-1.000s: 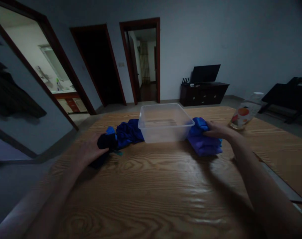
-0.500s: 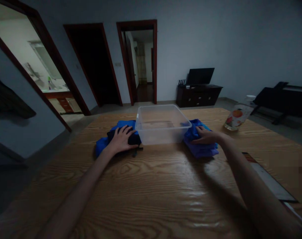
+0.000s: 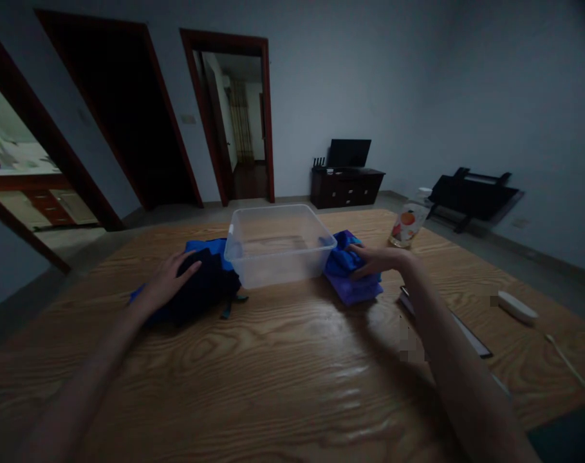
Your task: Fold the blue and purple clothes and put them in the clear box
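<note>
Lying under hands [image 3: 169, 281] [image 3: 378, 258]: dark cloth [image 3: 206, 287] left, seemingly folded blue bundle [image 3: 341, 262] right.

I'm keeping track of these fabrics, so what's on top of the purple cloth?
Bunched blue cloth lies on the purple cloth, with the right hand on it. The hand hides part of the blue cloth, which covers much of the purple.
</note>
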Motion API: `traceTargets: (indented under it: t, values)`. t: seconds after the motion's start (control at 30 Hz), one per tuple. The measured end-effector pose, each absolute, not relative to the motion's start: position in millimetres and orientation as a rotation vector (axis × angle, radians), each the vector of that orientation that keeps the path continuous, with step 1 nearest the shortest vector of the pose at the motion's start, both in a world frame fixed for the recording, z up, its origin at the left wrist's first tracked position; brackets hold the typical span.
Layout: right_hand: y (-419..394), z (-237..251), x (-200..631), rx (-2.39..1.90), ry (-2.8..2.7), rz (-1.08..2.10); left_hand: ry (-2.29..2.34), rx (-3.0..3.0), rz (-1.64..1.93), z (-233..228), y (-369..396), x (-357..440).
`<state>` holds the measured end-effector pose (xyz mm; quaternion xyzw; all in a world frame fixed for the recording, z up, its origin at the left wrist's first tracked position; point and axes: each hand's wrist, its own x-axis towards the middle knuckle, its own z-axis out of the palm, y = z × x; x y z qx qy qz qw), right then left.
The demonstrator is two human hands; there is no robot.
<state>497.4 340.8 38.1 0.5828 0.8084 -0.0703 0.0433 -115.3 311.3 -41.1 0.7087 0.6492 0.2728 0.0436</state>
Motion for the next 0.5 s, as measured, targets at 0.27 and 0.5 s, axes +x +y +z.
traceTargets:
  t: [0.27,0.5]
  values:
    - [328.6,16.0,442.0,1.822,2.305,-0.149,1.851,1.974,0.909,-70.1,318.8,-137.7]
    - [329.7,45.2,461.9,1.885,2.526,-0.032,1.849,1.974,0.960,-72.0,319.0,-137.8]
